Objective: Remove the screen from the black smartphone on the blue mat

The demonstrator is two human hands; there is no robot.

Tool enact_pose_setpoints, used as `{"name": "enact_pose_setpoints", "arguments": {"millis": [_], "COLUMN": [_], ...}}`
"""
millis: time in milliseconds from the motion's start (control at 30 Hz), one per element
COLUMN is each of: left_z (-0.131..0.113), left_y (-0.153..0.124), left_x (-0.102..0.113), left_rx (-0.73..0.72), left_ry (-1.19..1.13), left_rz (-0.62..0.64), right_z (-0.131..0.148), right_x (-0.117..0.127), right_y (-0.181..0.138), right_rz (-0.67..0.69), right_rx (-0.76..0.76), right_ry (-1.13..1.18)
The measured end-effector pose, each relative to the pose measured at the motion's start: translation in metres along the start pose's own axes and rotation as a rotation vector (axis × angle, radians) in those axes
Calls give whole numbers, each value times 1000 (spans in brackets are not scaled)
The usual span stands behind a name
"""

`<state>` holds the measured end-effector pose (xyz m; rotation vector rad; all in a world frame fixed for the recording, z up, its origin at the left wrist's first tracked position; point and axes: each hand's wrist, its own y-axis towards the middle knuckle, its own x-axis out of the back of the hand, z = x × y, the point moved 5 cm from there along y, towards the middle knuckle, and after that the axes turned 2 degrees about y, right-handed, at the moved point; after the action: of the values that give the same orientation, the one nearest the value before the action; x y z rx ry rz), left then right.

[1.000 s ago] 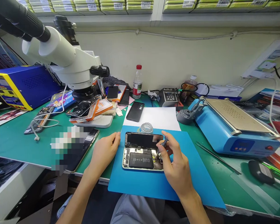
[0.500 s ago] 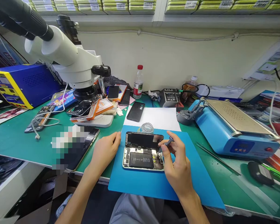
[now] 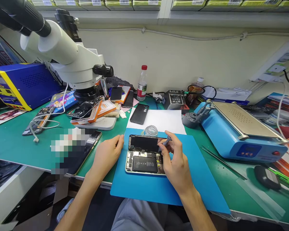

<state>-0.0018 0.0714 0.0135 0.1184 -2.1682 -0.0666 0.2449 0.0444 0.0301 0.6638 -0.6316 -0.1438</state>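
so we'd just slid our right hand (image 3: pixel 175 163) a bit further left over the opened phone (image 3: pixel 144 157), which lay on the blue mat (image 3: pixel 144 187) right in front of us. the small screwdriver (image 3: pixel 167 141) came along, pinched between thumb and fingers, its low end now nearer the seam by the screen (image 3: pixel 143 143). our guess was the work had shifted to another spot there, but we couldn't tell if the tip touched anything, and our fingers hid more of that right end than a second earlier. the left hand (image 3: pixel 108 150) hadn't really moved: loosely curled by the mat's left edge, nothing showing in it. the phone's long axis ran left to right across the mat, screen folded open on the far side, though we couldn't tell which end was its top. the screwdriver leaned, handle up and right, tip end aimed down and left.
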Motion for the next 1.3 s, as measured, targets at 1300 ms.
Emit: {"name": "enact_pose_setpoints", "arguments": {"millis": [1300], "left_z": [1], "left_y": [1], "left_x": [0], "left_rx": [-20], "left_ry": [-13], "left_rz": [-15], "right_z": [-1], "right_x": [1], "right_y": [0], "right_rz": [12], "right_rx": [-43], "right_ry": [-4]}}
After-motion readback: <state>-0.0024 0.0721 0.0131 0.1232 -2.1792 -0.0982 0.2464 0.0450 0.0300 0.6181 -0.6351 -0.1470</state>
